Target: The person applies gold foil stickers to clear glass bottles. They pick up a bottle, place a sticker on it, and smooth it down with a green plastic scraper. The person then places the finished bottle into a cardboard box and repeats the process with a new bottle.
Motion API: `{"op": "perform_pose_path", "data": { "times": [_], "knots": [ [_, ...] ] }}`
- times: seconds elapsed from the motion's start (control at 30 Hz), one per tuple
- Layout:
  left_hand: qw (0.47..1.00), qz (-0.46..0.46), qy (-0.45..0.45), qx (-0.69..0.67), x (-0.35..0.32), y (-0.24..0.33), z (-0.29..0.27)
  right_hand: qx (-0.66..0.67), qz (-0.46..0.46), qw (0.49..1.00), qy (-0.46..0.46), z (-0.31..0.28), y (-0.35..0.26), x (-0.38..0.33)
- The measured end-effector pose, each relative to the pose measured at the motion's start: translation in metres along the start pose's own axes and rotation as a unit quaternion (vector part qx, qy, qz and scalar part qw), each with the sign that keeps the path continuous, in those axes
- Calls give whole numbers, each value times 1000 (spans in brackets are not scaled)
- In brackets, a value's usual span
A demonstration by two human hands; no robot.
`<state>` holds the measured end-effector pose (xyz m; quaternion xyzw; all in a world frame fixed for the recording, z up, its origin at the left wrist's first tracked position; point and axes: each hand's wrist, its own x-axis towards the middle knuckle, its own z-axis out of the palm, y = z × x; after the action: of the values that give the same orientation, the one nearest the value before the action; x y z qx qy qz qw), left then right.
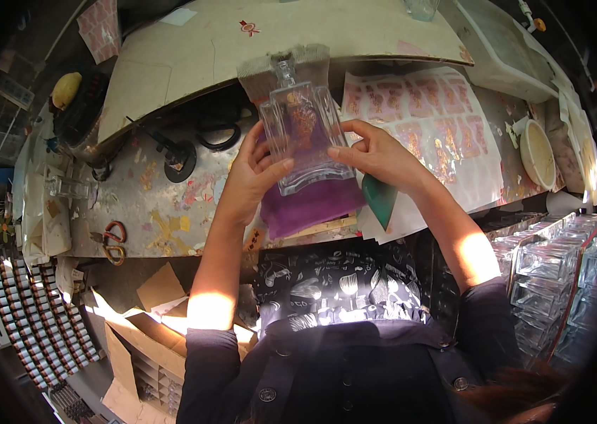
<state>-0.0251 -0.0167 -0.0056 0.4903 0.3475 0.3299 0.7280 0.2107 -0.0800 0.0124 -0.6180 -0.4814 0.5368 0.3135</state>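
Observation:
Between my two hands is a clear glass bottle (310, 177), square-shouldered with a narrow neck, its neck pointing away from me. An orange-gold decal (303, 121) shows on or through its middle. My left hand (250, 168) grips its left side, thumb on the near face. My right hand (372, 155) holds the right side, thumb pressed near the lower edge. Beneath the bottle lies a purple cloth or pad (298, 212). A green pointed scraper-like piece (379, 201) is just below my right hand; whether the hand touches it I cannot tell.
Decal sheets (446, 134) lie at the right, near a round cream bowl (538, 154) and a white tub (499, 53). Scissors (113, 244) rest at the table's left front edge, beyond them a black stand (180, 159). Crated glass bottles (542, 261) stand low right; an open carton (129, 353) low left.

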Motion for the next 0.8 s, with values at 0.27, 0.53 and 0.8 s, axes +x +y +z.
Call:
{"op": "perform_pose_path", "data": {
  "times": [0.27, 0.53, 0.8],
  "knots": [
    [1000, 6, 2, 14, -3, -2, 0, 11, 3, 1000, -5, 1, -2, -2],
    [999, -23, -4, -44, 1, -1, -7, 295, 86, 951, 43, -6, 12, 0],
    [1000, -3, -13, -1, 0, -3, -2, 442, 0, 889, 121, -28, 16, -11]
  ]
}}
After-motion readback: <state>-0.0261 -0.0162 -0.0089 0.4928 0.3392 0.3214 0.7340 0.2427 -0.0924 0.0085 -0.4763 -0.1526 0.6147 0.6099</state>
